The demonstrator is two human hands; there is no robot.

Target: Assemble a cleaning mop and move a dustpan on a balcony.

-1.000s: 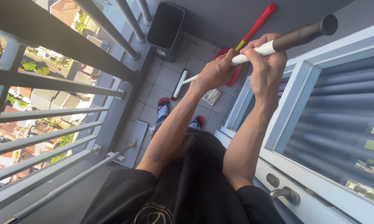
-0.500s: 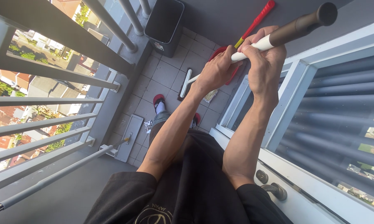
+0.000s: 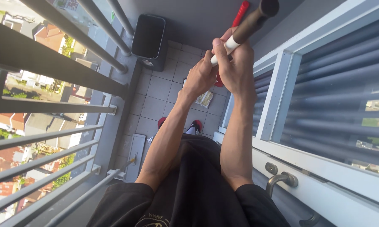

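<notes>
Both hands, left (image 3: 200,77) and right (image 3: 235,69), grip the broom handle (image 3: 250,22), hiding its head

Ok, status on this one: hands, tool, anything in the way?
Left hand, right hand both gripping broom handle. Flat mop against railing, bin ahead.

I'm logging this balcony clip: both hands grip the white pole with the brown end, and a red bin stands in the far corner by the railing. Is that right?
Not quite. The head view shows the bin is dark grey or black, not red. The rest holds: the left hand and right hand both grip the white pole with the brown end, and the bin stands in the far corner by the railing.
</notes>
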